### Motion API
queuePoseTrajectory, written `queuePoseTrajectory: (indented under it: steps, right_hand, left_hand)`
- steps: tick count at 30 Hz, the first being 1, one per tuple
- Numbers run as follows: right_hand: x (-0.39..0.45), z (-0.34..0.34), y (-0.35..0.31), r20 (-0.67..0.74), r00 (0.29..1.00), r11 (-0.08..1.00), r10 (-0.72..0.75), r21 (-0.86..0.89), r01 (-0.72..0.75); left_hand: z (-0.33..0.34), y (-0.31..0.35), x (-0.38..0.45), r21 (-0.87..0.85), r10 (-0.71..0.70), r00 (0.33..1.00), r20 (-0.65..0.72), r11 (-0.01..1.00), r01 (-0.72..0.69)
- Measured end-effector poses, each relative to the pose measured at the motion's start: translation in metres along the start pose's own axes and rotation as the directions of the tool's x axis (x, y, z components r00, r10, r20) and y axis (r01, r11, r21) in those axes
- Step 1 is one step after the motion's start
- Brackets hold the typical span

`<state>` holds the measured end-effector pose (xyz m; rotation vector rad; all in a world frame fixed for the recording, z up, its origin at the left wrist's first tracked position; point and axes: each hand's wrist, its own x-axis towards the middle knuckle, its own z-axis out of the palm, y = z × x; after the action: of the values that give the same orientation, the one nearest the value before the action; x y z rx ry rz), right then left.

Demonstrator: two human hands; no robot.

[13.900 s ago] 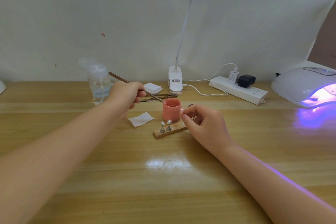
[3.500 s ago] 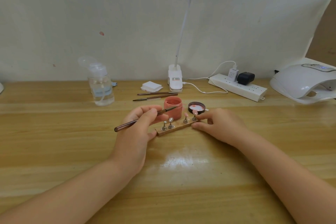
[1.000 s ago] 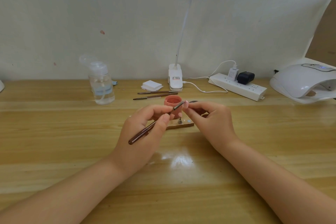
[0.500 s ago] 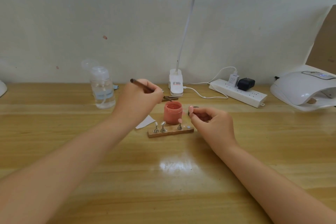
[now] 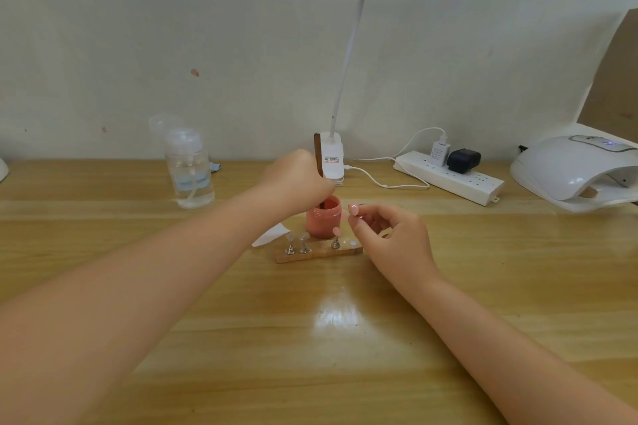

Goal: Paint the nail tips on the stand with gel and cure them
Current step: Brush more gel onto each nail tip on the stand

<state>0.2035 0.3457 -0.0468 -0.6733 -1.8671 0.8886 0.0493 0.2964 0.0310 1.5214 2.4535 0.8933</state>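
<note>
1. Nearest, the wooden stand point(image 5: 319, 249) is seen on the table point(image 5: 331, 338); two uncoated tips point(image 5: 297, 237) and one pink-coated tip point(image 5: 336, 231) are mounted, and one bare mounting disc point(image 5: 352, 242) is left empty.
2. Just beyond, a pink-coated nail tip point(image 5: 353, 209) is pinched in the right hand point(image 5: 390, 235), above the stand's right end.
3. Behind the stand, the brush point(image 5: 318, 162) is gripped upright by the left hand point(image 5: 297, 183) and dipped into the open gel jar point(image 5: 323, 217).
4. Farthest right, the curing lamp point(image 5: 573, 169) is unlit; a wooden piece is seen in its opening.
5. Progress is judged partial: two tips remain to be painted, and curing remains.
</note>
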Motion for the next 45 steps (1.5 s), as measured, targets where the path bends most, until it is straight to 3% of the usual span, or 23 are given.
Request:
queuePoseTrajectory:
  steps: [4,8,15,18,21,25,28,35,45]
  right_hand:
    - [0.000,0.000,-0.002,0.005,1.000,1.000,-0.007,-0.004,0.007]
    - [-0.001,0.000,-0.004,-0.003,1.000,0.999,-0.009,-0.038,0.009]
    - [-0.001,0.000,-0.005,0.000,1.000,0.999,0.029,-0.039,-0.029]
    - [-0.003,-0.001,-0.008,0.012,1.000,1.000,0.001,-0.017,-0.001]
    - [-0.004,-0.002,-0.011,0.016,1.000,1.000,-0.017,-0.020,0.017]
    - [-0.003,-0.002,-0.009,0.027,1.000,0.999,0.000,-0.034,0.001]
    - [-0.003,-0.002,-0.008,0.030,1.000,0.999,0.010,-0.033,-0.009]
    - [-0.003,-0.002,-0.007,0.038,0.999,0.999,0.005,-0.045,-0.003]
    - [-0.003,-0.002,-0.007,0.024,1.000,0.998,-0.017,-0.055,0.018]
  left_hand:
    - [-0.014,-0.009,0.004,-0.240,-0.102,0.988,-0.119,0.968,0.071]
    - [-0.018,-0.034,0.007,-0.553,-0.288,0.948,-0.135,0.816,0.169]
    - [-0.021,-0.067,-0.002,-0.740,-0.396,0.913,-0.104,0.644,0.195]
    - [-0.023,-0.065,-0.016,-0.793,-0.297,0.943,-0.147,0.605,0.067]
    - [-0.021,-0.056,-0.041,-0.751,-0.122,0.967,-0.224,0.654,-0.091]
    - [-0.004,-0.046,-0.080,-0.740,0.084,0.956,-0.280,0.615,-0.271]
    - [0.009,-0.044,-0.098,-0.748,0.143,0.949,-0.280,0.587,-0.309]
    - [0.018,-0.048,-0.109,-0.608,0.274,0.918,-0.287,0.688,-0.396]
    - [0.020,-0.047,-0.114,-0.571,0.298,0.896,-0.331,0.693,-0.441]
